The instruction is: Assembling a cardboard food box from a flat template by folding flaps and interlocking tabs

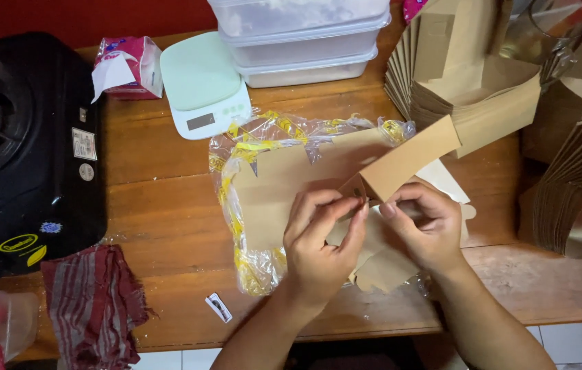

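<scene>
- Wooden tabletop (161, 205) fills the head view, with a red wall behind it and pale floor tiles below its near edge.
- Both hands pinch a brown cardboard box blank (407, 159) mid-fold: left hand (319, 245) and right hand (428, 226) close their fingertips on its near end, above a clear plastic wrapper (250, 199) of flat blanks.
- Stacks of folded brown boxes (455, 75) stand at the far right, so I judge many done; the wrapper holds more.
- Around them: digital scale (203, 85), lidded plastic tubs (301, 38), black gas stove (23, 151), striped cloth (92, 301), tissue pack (126, 67).
</scene>
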